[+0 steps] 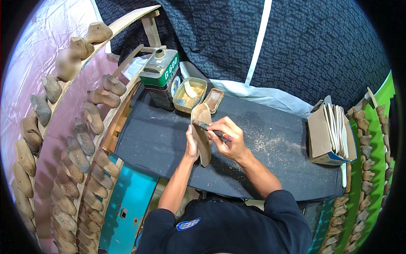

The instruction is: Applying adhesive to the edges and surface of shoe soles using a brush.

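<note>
My left hand (191, 144) holds a long tan sole-shaped piece (204, 146) on edge above the table, its fingers mostly hidden behind it. In my right hand (230, 137) is a slim brush (215, 132) with a dark stained shaft and a red end. The brush's tip touches the upper part of the sole-shaped piece. Just beyond stands a yellowish tub (177, 106) with amber residue and a pale curved scrap inside. A smaller shallow tray (213, 100) sits against the tub's right side.
A green and dark metal can (158, 80) stands at the back left of the dark-covered table (262, 178). Pale shavings litter its middle. At the right, a cardboard box (320, 137) holds several white flat pieces. Racks of wooden shoe lasts (95, 118) line both sides.
</note>
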A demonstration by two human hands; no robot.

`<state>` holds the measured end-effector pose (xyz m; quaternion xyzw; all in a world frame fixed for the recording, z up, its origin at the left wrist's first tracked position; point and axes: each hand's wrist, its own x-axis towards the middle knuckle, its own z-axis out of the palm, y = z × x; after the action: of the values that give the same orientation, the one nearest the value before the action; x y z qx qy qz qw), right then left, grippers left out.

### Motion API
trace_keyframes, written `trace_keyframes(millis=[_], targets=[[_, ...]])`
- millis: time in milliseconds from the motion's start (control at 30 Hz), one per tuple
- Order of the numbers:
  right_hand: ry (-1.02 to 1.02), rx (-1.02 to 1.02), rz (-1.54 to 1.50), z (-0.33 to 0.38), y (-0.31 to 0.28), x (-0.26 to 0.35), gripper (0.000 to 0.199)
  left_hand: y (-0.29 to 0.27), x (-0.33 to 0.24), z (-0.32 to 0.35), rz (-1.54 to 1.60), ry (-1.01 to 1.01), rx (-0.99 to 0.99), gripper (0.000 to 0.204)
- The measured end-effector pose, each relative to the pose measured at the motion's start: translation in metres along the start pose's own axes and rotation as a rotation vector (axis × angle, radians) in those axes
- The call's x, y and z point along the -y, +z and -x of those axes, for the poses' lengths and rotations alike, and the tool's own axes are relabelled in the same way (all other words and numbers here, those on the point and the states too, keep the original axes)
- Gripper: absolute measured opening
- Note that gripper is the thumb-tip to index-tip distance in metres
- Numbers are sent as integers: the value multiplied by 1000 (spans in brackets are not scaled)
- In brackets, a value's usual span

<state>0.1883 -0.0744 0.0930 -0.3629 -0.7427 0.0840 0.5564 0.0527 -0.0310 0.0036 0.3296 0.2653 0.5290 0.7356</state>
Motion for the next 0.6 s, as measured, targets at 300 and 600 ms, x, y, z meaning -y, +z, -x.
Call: trace_keyframes(millis=[300,600], targets=[[272,-404,-237,-6,-10,-32,4,-6,3,-2,84,-55,208,74],[161,-417,49,-22,-11,-21,3,6,10,0,43,-93,163,75]])
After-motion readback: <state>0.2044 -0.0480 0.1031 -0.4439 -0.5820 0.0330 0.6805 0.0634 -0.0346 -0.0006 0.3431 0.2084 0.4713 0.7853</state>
